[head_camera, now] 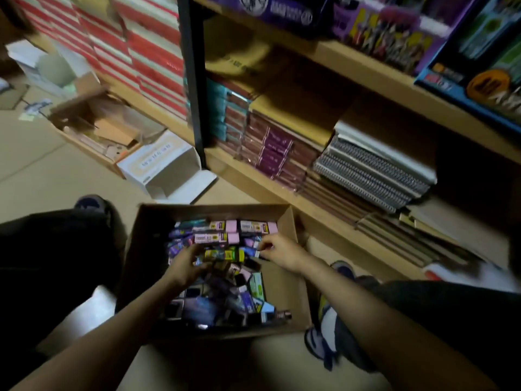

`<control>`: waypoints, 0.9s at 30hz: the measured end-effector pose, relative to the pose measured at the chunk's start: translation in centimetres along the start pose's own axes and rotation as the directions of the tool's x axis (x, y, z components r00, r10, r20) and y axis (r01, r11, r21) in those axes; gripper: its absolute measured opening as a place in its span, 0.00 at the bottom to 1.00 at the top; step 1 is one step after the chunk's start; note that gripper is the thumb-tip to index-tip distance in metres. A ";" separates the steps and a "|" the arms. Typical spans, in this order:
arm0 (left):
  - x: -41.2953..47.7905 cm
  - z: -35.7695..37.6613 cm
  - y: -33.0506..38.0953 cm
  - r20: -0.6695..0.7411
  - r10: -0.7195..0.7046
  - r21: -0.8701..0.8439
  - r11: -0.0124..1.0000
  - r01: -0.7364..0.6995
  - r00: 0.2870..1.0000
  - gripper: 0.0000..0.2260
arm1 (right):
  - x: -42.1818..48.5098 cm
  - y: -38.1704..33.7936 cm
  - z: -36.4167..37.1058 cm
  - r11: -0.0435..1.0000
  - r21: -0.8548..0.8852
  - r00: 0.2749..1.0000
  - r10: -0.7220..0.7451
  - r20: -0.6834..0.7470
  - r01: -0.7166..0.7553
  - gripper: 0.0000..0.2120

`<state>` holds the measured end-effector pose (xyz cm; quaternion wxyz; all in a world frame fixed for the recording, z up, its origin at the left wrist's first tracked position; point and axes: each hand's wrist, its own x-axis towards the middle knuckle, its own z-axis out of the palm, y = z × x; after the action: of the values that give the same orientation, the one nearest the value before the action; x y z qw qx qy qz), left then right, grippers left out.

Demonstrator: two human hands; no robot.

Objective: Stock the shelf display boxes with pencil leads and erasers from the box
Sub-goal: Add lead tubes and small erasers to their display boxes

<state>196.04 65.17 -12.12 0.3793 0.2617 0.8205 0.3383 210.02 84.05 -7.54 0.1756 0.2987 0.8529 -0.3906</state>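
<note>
Pink rectangular eraser packs (222, 234) lie along the far wall of the open brown cardboard box (293, 292), long axes parallel to that wall, just beyond both hands. The right hand (277, 249) pinches a small blue pack (251, 251). The left hand (184, 268) curls onto the packs at box centre; its grip cannot be determined.

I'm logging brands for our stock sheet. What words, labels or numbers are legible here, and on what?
No text here can be read with any certainty.
White carton on the floor: printed label, blurred.
Purple box on the upper shelf: white lettering, blurred.
Blue box: orange badge, blurred.
Pink packs in the cardboard box: yellow and white labels, too small.
</note>
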 end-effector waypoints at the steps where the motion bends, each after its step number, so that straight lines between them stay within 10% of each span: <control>1: -0.2 0.6 -1.3 -0.025 -0.047 -0.002 0.999 0.047 0.999 0.16 | 0.1 1.3 1.6 0.997 0.056 0.998 0.051 0.022 -0.052 0.08; 5: -1.2 2.8 -4.9 -0.070 -0.109 0.139 0.983 0.118 0.992 0.18 | 0.3 5.7 7.5 0.931 0.208 0.953 0.286 0.099 -0.301 0.12; 11: 1.4 2.9 -4.9 -0.112 0.166 0.451 0.887 -0.099 0.980 0.21 | 0.6 6.4 13.2 0.891 0.152 0.901 0.406 0.156 -0.428 0.28; 18: 6.3 1.8 -3.9 -0.016 0.184 0.568 0.810 -0.143 0.983 0.27 | 1.6 5.4 14.6 0.950 -0.072 0.947 0.310 0.078 -0.305 0.14; 27: 4.0 4.5 -6.2 0.048 0.135 0.672 0.728 -0.132 0.990 0.29 | 1.6 6.2 12.2 0.843 0.369 0.908 0.288 0.303 -0.391 0.08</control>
<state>196.28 65.60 -20.78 0.2317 0.4385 0.8671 0.0458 213.63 78.39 -19.58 0.2737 0.4278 0.6541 -0.5605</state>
